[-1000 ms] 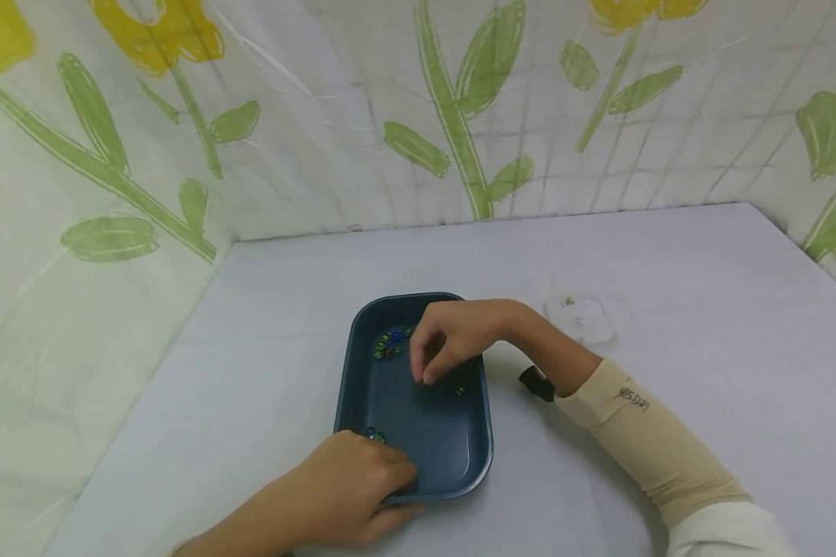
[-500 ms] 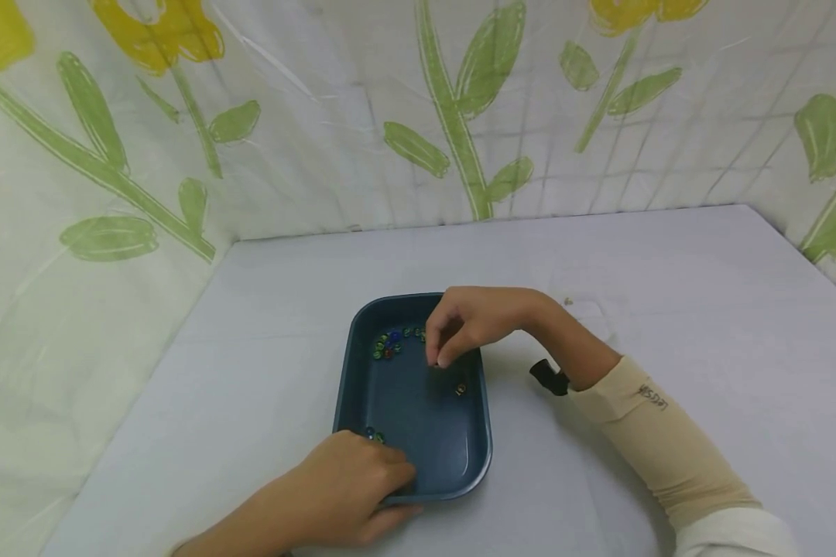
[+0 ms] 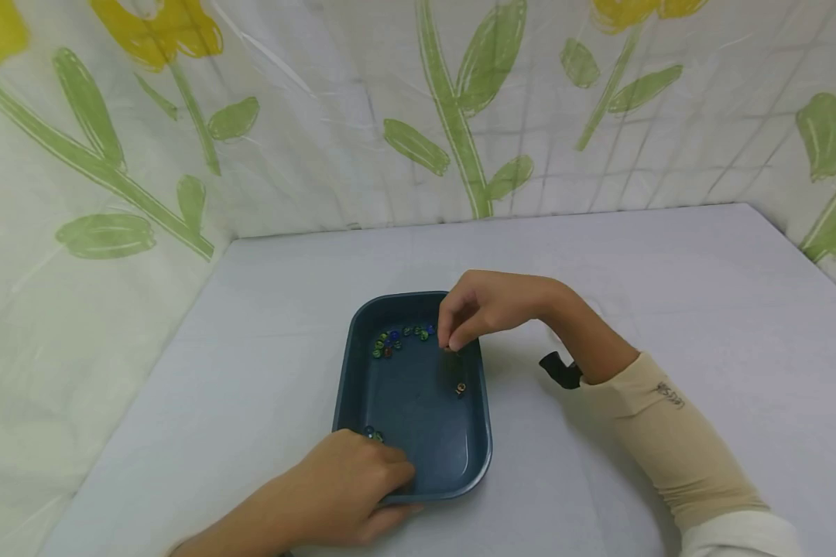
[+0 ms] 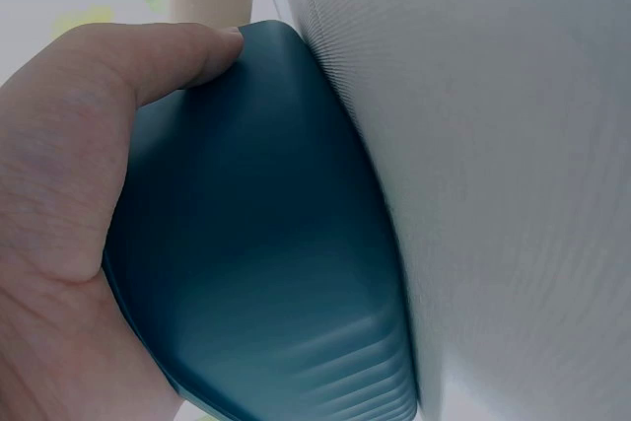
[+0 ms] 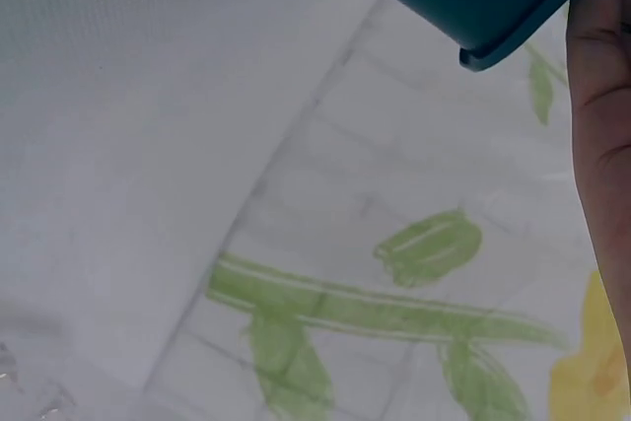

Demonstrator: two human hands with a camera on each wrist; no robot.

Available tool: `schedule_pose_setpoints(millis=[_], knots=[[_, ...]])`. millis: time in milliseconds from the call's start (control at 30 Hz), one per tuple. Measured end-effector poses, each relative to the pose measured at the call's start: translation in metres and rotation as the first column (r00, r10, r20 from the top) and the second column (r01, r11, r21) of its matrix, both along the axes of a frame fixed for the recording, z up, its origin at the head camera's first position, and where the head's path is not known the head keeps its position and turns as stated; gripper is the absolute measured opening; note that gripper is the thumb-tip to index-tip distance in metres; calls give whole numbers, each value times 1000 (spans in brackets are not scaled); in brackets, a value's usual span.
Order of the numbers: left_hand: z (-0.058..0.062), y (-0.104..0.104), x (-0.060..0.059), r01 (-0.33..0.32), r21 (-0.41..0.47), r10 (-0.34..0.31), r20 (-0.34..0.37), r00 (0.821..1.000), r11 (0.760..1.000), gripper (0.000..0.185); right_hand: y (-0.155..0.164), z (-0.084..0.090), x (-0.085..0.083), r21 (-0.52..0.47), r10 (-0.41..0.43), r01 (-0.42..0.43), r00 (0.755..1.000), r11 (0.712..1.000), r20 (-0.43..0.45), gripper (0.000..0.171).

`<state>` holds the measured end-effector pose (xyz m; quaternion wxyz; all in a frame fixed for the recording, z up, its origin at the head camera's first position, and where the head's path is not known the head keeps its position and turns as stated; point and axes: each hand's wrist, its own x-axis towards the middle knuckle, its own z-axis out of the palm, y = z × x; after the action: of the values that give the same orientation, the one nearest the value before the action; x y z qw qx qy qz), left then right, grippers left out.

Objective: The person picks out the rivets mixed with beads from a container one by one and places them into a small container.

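Marble pick in progress — right hand fingertips pinch together over tray, bead apparently between them. Left hand curls round the tray's near rim, steadying it. Next move calls for a clean lift — keep the pinch tight.

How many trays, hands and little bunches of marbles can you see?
Dark blue plastic tray: 1
Hands: 2, the left hand and the right hand
Bunches of small glass marbles in the tray: 3, the far cluster, the lone marble and the near few
Total: 6
The single marbles are too small to count.
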<state>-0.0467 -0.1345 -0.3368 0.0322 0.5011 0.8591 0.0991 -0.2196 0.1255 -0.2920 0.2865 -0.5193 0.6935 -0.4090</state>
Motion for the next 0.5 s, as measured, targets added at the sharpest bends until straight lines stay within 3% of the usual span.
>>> schedule_pose_setpoints(millis=[500], knots=[[1, 0, 0, 1, 10, -1, 12, 1000, 1000, 33, 20, 9, -1, -9, -71, 71, 997, 997, -10, 7]])
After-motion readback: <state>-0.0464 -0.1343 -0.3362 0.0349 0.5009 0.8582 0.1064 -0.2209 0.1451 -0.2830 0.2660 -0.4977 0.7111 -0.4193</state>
